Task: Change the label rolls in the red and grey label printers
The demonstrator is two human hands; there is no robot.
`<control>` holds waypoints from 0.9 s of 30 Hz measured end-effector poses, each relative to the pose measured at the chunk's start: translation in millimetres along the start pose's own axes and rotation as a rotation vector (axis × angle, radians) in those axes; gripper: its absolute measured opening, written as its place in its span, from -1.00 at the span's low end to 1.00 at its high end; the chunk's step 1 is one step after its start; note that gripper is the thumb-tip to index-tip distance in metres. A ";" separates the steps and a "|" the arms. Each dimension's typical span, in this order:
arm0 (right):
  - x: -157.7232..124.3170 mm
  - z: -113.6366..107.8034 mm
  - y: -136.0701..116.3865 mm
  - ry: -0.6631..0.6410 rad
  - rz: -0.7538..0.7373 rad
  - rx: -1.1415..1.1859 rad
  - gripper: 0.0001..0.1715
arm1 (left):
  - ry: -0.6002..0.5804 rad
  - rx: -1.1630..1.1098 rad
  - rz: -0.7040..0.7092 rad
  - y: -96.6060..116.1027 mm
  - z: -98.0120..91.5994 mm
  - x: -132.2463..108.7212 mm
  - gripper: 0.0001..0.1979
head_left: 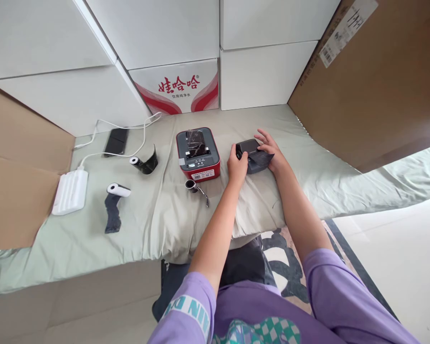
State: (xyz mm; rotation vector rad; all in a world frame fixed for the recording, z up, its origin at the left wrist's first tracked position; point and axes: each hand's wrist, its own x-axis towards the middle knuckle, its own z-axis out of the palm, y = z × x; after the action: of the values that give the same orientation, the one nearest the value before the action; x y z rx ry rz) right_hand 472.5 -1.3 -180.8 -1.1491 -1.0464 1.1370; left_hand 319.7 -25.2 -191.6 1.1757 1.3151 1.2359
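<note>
A small dark portable printer rests on the cloth-covered surface with a black paper strip coming out over its front. My left hand is closed on its left side, thumb at the front edge. My right hand grips the right side beside the strip; some of its fingers stretch over the far corner and its thumb is hidden. Left of my hands stands a red and dark grey label printer with shiny black film on top. In front of it is a small roll with a curled dark tail.
Two white-ended rolls of black paper, one nearer and one farther, lie on the left. A white power strip with a cable and a black phone-like slab are beyond. White boxes wall the back; a brown carton stands right.
</note>
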 end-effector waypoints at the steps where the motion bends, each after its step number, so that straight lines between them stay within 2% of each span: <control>1: 0.2 -0.2 0.4 -0.009 -0.010 -0.003 -0.08 | -0.005 -0.012 0.004 -0.6 0.4 0.2 -0.37; 7: 5.4 -6.7 -1.4 0.051 -0.077 0.018 -0.07 | -0.061 -0.071 0.067 5.4 9.1 2.8 -0.37; 12: 7.4 -15.7 -6.7 0.076 -0.094 -0.018 -0.05 | -0.131 -0.046 0.049 14.6 17.6 8.1 -0.41; 14: 6.1 -15.8 -7.2 0.072 -0.081 -0.028 -0.06 | -0.121 -0.011 0.042 20.5 16.0 1.9 -0.46; 16: 4.4 -14.1 -7.1 0.070 -0.063 -0.022 -0.07 | -0.138 -0.005 0.080 34.3 6.6 -14.2 -0.51; 17: 3.7 -13.2 -7.0 0.076 -0.057 -0.019 -0.08 | -0.165 -0.018 0.129 45.1 -2.4 -25.3 -0.53; 19: 2.9 -11.9 -7.3 0.099 -0.048 -0.013 -0.12 | -0.238 -0.078 0.322 72.5 -31.7 -48.7 -0.59; 21: 2.7 -12.2 -9.1 0.139 -0.052 0.000 -0.20 | -0.276 -0.067 0.484 99.9 -75.6 -63.1 -0.61; 22: 2.8 -12.9 -10.9 0.158 -0.065 0.007 -0.25 | -0.246 -0.036 0.538 109.9 -101.3 -63.5 -0.61; 24: 2.3 -14.7 -16.7 0.198 -0.122 0.007 -0.32 | -0.126 0.024 0.597 116.5 -154.0 -49.2 -0.58; 27: -2.1 -16.1 -28.9 0.265 -0.259 -0.053 -0.34 | -0.075 0.089 0.500 92.5 -215.6 -7.0 -0.32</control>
State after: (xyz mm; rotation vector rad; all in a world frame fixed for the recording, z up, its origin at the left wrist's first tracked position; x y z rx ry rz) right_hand 491.4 -6.9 -154.2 -1.1326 -0.9895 0.7359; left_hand 109.2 -48.6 -90.4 1.6648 1.0602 1.4746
